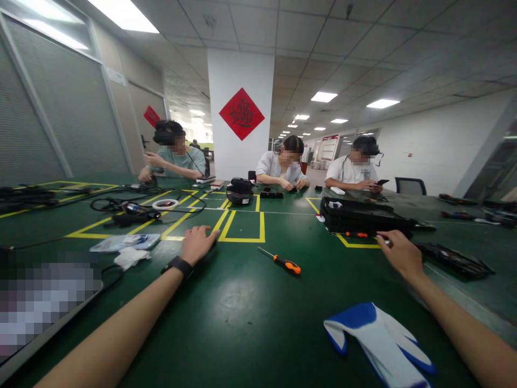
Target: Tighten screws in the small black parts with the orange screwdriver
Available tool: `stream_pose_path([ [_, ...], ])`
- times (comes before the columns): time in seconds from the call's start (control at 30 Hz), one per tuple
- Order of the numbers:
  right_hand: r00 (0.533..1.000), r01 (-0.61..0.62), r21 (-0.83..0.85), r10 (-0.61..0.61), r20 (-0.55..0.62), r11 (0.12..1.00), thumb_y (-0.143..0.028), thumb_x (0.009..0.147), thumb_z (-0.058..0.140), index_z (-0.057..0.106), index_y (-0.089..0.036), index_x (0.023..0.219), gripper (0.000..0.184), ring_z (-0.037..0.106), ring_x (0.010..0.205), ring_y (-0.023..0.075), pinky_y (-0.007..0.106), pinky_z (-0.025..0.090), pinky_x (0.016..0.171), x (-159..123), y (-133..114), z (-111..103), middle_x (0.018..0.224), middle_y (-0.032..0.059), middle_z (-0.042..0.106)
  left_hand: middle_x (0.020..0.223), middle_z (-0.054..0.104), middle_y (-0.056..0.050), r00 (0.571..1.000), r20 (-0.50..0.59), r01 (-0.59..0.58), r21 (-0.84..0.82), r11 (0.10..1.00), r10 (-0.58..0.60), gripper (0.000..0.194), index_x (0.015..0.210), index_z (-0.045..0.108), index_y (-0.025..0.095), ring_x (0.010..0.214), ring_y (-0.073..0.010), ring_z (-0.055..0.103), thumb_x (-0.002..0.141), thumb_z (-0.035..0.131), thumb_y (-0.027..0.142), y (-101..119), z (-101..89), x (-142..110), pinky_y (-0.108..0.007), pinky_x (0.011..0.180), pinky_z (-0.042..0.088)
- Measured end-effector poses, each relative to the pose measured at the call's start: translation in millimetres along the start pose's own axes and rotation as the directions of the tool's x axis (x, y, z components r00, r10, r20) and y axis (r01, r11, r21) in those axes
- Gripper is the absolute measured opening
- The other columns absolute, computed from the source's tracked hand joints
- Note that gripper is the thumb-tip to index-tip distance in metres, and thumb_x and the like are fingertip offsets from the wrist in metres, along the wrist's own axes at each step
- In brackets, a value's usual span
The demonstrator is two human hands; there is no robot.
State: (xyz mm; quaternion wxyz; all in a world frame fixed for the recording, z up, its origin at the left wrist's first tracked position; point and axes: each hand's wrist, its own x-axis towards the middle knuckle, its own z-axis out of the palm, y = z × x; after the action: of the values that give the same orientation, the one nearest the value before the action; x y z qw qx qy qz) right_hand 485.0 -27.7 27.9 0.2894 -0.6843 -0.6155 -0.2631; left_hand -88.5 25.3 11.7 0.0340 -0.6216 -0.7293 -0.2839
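My left hand (197,243) rests on the green table (238,323) with its fingers stretched out and nothing in them. A screwdriver (287,264) with an orange and black handle lies between my hands, its shaft pointing up and left. My right hand (402,254) is at the near edge of a long black case (359,215), fingers curled together around a small pale thing that I cannot make out. Just left of those fingertips lies a small orange and black tool (357,234). A white and blue work glove (379,339) lies near the front, left of my right forearm.
At left are a blurred screen (44,312), a plastic packet (126,242), a crumpled tissue (131,257), cables and a white tape roll (165,205). A black pouch (239,192) stands farther back. A black tray-like part (454,260) lies at right. Three people sit across the table.
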Motion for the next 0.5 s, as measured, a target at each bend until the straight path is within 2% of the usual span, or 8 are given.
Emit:
stream_pose_path([
  [0.07, 0.972, 0.140, 0.141, -0.163, 0.171, 0.980, -0.043, 0.083, 0.038, 0.064, -0.020, 0.089, 0.036, 0.056, 0.076, 0.0183, 0.026, 0.038, 0.061, 5.4, -51.8, -12.0, 0.089, 0.0067, 0.062, 0.104, 0.059, -0.017, 0.994, 0.086, 0.061, 0.014, 0.998, -0.062, 0.057, 0.099, 0.063, 0.015, 0.102, -0.0349, 0.048, 0.074, 0.037, 0.059, -11.8, 9.2, 6.0, -0.041, 0.080, 0.037],
  [0.17, 0.839, 0.313, 0.333, -0.423, 0.341, 0.889, -0.046, 0.085, 0.035, 0.065, -0.021, 0.083, 0.039, 0.054, 0.069, 0.0151, 0.024, 0.036, 0.061, 9.1, -136.3, -31.0, 0.080, 0.0035, 0.063, 0.098, 0.063, -0.016, 0.992, 0.122, 0.016, -0.035, 0.999, -0.011, 0.048, 0.092, 0.066, 0.015, 0.093, -0.0303, 0.054, 0.073, 0.043, 0.053, -16.4, 20.1, 7.5, -0.035, 0.076, 0.040],
  [0.23, 0.736, 0.395, 0.408, -0.549, 0.396, 0.823, -0.048, 0.085, 0.035, 0.064, -0.022, 0.081, 0.040, 0.053, 0.066, 0.0142, 0.023, 0.034, 0.058, 8.7, -187.2, -42.9, 0.075, 0.0024, 0.062, 0.095, 0.064, -0.014, 0.992, 0.127, -0.012, -0.120, 0.993, 0.027, 0.042, 0.091, 0.065, 0.014, 0.088, -0.0257, 0.057, 0.073, 0.046, 0.047, -14.6, 24.2, 6.0, -0.030, 0.072, 0.041],
  [0.3, 0.662, 0.440, 0.435, -0.611, 0.434, 0.785, -0.047, 0.083, 0.040, 0.065, -0.021, 0.081, 0.036, 0.053, 0.066, 0.0144, 0.023, 0.032, 0.057, 5.8, -228.6, -55.2, 0.075, 0.0033, 0.062, 0.093, 0.064, -0.013, 0.992, 0.118, -0.029, -0.194, 0.981, 0.053, 0.039, 0.091, 0.063, 0.013, 0.085, -0.0238, 0.058, 0.074, 0.047, 0.045, -10.7, 26.3, 3.1, -0.029, 0.070, 0.041],
  [0.4, 0.606, 0.459, 0.497, -0.669, 0.430, 0.736, -0.043, 0.082, 0.044, 0.064, -0.019, 0.083, 0.032, 0.053, 0.070, 0.0155, 0.025, 0.033, 0.060, -11.7, -270.3, -79.5, 0.079, 0.0048, 0.062, 0.093, 0.064, -0.010, 0.995, 0.067, -0.051, -0.322, 0.945, 0.076, 0.036, 0.093, 0.059, 0.014, 0.084, -0.0217, 0.058, 0.074, 0.048, 0.042, -2.0, 28.2, -3.4, -0.028, 0.072, 0.041],
  [0.43, 0.545, 0.445, 0.562, -0.709, 0.448, 0.697, -0.042, 0.083, 0.043, 0.064, -0.019, 0.085, 0.031, 0.054, 0.071, 0.0154, 0.025, 0.034, 0.060, -23.4, -278.8, -89.7, 0.079, 0.0043, 0.062, 0.091, 0.064, -0.009, 0.995, 0.064, -0.053, -0.372, 0.927, 0.082, 0.035, 0.094, 0.058, 0.015, 0.083, -0.0207, 0.058, 0.074, 0.048, 0.042, 1.4, 29.1, -5.7, -0.028, 0.071, 0.041],
  [0.47, 0.395, 0.415, 0.656, -0.774, 0.495, 0.631, -0.042, 0.083, 0.043, 0.064, -0.020, 0.087, 0.031, 0.054, 0.072, 0.0151, 0.025, 0.035, 0.060, -38.5, -284.8, -100.5, 0.081, 0.0033, 0.061, 0.089, 0.064, -0.007, 0.993, 0.067, -0.063, -0.425, 0.903, 0.101, 0.035, 0.094, 0.057, 0.016, 0.080, -0.0196, 0.058, 0.074, 0.048, 0.043, 4.9, 30.3, -7.9, -0.028, 0.070, 0.041],
  [0.5, 0.169, 0.367, 0.741, -0.823, 0.542, 0.563, -0.043, 0.082, 0.044, 0.062, -0.023, 0.092, 0.029, 0.055, 0.075, 0.0150, 0.025, 0.037, 0.060, -56.9, -288.4, -111.5, 0.085, 0.0020, 0.061, 0.084, 0.064, -0.006, 0.989, 0.081, -0.069, -0.480, 0.875, 0.122, 0.034, 0.094, 0.056, 0.016, 0.076, -0.0184, 0.058, 0.074, 0.047, 0.043, 8.3, 31.6, -9.8, -0.028, 0.069, 0.042],
])
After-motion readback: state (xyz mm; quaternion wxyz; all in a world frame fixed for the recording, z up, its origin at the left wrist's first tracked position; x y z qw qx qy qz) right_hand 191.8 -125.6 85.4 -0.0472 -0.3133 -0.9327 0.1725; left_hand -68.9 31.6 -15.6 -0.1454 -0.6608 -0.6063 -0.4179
